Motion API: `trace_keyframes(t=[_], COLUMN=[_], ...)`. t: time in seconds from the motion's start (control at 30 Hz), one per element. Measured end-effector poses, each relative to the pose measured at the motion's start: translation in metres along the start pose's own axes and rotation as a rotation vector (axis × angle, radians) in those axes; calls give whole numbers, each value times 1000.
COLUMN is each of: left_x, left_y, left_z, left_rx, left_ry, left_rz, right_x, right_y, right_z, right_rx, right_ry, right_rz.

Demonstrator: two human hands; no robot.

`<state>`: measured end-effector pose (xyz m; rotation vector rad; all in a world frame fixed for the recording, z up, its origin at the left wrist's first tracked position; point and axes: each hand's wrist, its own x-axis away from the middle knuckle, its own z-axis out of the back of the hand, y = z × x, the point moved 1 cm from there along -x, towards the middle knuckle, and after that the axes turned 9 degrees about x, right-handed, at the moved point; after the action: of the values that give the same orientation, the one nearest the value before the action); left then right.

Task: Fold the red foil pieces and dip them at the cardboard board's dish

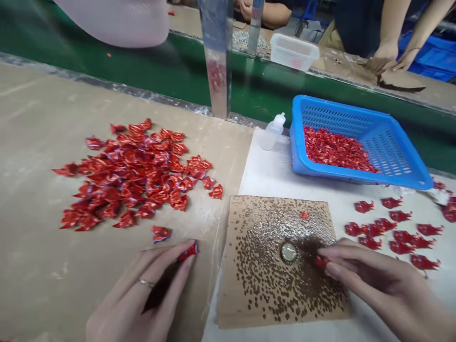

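My left hand point(142, 294) pinches a small folded red foil piece point(187, 251) between its fingertips, close to a loose piece point(161, 233) and below a large heap of crumpled red foil pieces point(131, 175) on the beige work surface point(42, 118). My right hand point(384, 280) grips another red piece point(321, 261) at the edge of a brown-speckled cardboard square point(278, 285). A round metal-rimmed disc point(288, 252) sits at the square's centre, just left of those fingers. Red pieces point(392, 232) lie scattered on white paper point(270, 183) beyond my right hand.
A blue plastic basket point(359, 142) holding red pieces and a translucent squeeze bottle point(272, 133) stand on the white paper. Behind them are a metal post point(217, 57) and a green belt point(178, 71). Across it, a co-worker's hands point(386, 59) rest on cardboard.
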<state>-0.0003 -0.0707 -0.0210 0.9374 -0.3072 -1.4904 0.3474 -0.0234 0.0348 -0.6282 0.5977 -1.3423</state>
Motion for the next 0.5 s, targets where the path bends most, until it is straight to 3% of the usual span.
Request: trace_keyframes(t=[0.13, 0.27, 0.5], left_x=[7, 11, 14], left_y=[3, 8, 8], left_z=[-7, -12, -14], left_rx=[92, 136, 102], left_ry=[-58, -84, -76], left_rz=[103, 82, 184], right_x=[-21, -19, -7], right_y=[-31, -32, -24], right_z=[-17, -23, -28], right_rx=[25, 161, 256], right_ry=[-66, -27, -26], right_rz=[101, 146, 29])
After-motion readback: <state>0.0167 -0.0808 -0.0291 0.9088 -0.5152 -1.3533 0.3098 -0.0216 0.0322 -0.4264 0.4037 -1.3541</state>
